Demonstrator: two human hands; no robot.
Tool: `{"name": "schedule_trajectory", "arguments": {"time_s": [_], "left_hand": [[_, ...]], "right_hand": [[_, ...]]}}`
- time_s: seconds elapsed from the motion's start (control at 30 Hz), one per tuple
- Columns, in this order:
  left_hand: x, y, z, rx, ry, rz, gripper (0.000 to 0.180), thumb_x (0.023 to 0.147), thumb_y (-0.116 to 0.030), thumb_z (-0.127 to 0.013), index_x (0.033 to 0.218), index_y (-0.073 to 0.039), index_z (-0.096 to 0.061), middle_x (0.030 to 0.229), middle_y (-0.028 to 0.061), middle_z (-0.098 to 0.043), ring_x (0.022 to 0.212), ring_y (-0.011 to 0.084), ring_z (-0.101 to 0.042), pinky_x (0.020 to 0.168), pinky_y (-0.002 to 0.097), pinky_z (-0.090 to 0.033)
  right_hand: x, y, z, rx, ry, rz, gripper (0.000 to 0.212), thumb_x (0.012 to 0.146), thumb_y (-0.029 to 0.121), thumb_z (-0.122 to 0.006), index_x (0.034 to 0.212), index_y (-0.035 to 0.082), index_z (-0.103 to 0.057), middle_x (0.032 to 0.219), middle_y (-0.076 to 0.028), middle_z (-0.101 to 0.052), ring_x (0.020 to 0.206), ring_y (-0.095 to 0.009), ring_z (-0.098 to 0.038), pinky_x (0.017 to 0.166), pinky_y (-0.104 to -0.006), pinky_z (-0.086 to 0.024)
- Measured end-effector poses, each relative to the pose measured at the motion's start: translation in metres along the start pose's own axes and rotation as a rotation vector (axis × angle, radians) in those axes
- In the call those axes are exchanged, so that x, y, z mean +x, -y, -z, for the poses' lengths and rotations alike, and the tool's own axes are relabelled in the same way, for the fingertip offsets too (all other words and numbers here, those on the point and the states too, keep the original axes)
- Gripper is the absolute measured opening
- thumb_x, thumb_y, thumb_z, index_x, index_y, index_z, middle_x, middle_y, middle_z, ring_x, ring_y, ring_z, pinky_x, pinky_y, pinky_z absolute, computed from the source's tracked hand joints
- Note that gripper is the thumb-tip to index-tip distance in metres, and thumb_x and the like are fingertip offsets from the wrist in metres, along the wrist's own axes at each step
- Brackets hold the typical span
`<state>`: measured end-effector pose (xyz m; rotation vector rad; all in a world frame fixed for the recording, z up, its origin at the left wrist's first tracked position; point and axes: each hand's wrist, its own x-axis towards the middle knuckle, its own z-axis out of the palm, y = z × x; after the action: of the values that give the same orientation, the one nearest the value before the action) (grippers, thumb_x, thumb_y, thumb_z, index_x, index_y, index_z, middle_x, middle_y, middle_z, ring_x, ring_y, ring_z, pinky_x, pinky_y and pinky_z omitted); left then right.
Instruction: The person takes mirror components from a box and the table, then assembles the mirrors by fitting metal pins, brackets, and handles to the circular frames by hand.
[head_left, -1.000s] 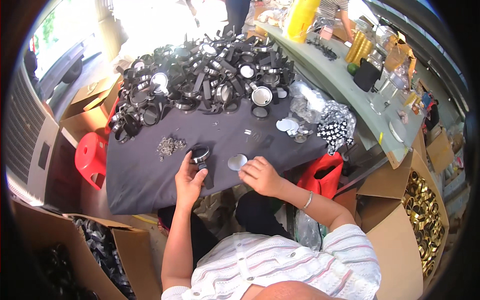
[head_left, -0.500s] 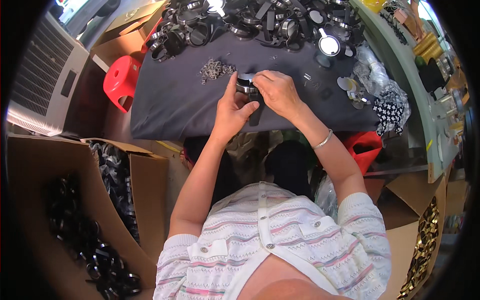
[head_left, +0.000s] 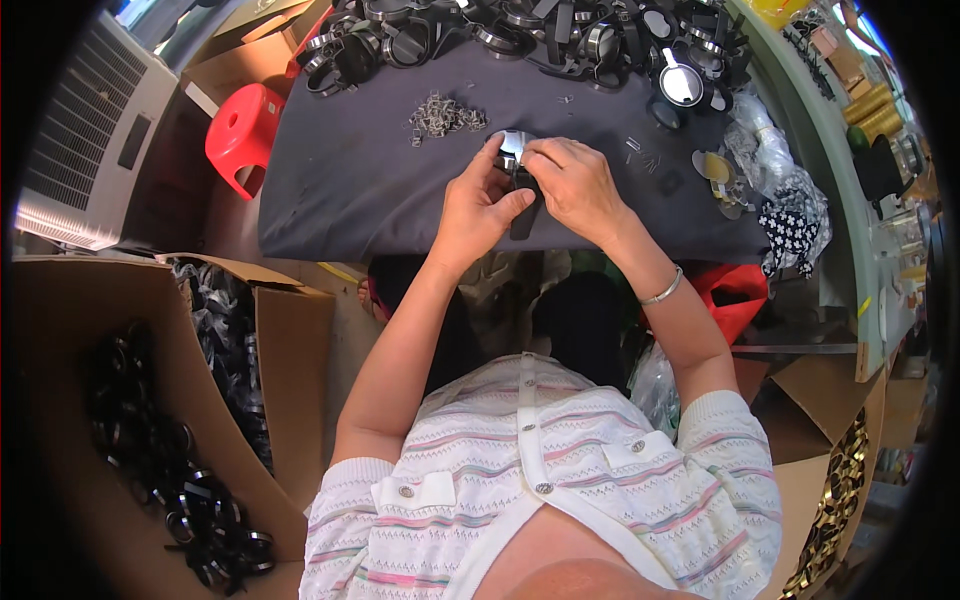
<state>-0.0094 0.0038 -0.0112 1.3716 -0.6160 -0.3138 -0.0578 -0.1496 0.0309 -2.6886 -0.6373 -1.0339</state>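
A watch (head_left: 513, 146) with a silver case and a black strap is between my two hands over the dark cloth. My left hand (head_left: 477, 208) is closed around its left side, index finger by the rim and thumb near the strap. On the other side, my right hand (head_left: 582, 188) pinches at the case edge; whatever small part is in its fingertips is hidden. The black strap (head_left: 522, 222) hangs down toward me. Just beyond my left hand lies a heap of small metal buckle-like pieces (head_left: 440, 117). Several loose small metal pieces (head_left: 640, 153) lie right of my right hand.
Many black-strapped watches (head_left: 590, 45) are piled along the table's (head_left: 350, 190) far side. Clear plastic wrap (head_left: 765, 150) lies at the right edge. A red stool (head_left: 243, 125) stands left. Cardboard boxes (head_left: 290, 370) flank me, one holding watches, another gold-coloured pieces (head_left: 840, 500).
The watch is turned so that more of its bright round face shows. Both hands stay on it and have shifted slightly. The whole view has tilted a little.
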Motion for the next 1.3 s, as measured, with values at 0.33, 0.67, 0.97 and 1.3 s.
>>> {"name": "schedule_trajectory", "arguments": {"time_s": [0.33,0.67,0.97,1.3], "left_hand": [[0.005,-0.004,-0.001,-0.024,-0.023,0.040,0.032,0.082,-0.004,-0.059,0.114,0.000,-0.055,0.072,0.0017,-0.059,0.056,0.0050,-0.051,0.046,0.0213,-0.042],[0.007,-0.009,-0.013,0.172,-0.155,-0.015,0.018,0.084,-0.005,-0.053,0.101,-0.002,-0.059,0.063,0.0009,-0.055,0.047,0.0045,-0.047,0.042,0.0232,-0.039],[-0.001,-0.006,-0.006,0.072,-0.138,0.007,0.017,0.086,-0.002,-0.050,0.101,-0.002,-0.058,0.068,-0.0012,-0.053,0.049,0.0027,-0.046,0.041,0.0209,-0.041],[0.003,-0.004,-0.003,0.185,-0.168,-0.004,0.019,0.085,-0.005,-0.051,0.102,-0.003,-0.058,0.067,0.0011,-0.055,0.047,0.0062,-0.048,0.041,0.0234,-0.042]], "right_hand": [[-0.006,-0.002,-0.016,0.002,-0.130,0.005,0.013,0.070,0.007,-0.059,0.082,0.005,-0.057,0.084,-0.005,-0.057,0.076,-0.023,-0.059,0.066,-0.0332,-0.049],[0.009,-0.054,-0.006,0.014,-0.063,-0.373,0.006,0.079,0.009,-0.056,0.083,0.006,-0.060,0.080,-0.011,-0.060,0.077,-0.029,-0.060,0.062,-0.0394,-0.049],[0.016,-0.106,-0.032,-0.338,0.371,-0.273,0.009,0.074,0.008,-0.054,0.079,0.005,-0.060,0.081,-0.015,-0.059,0.076,-0.031,-0.062,0.066,-0.0403,-0.051],[0.030,-0.101,-0.017,-0.406,0.443,-0.209,0.010,0.073,0.009,-0.054,0.077,0.005,-0.063,0.081,-0.013,-0.065,0.075,-0.030,-0.065,0.064,-0.0404,-0.052]]}}
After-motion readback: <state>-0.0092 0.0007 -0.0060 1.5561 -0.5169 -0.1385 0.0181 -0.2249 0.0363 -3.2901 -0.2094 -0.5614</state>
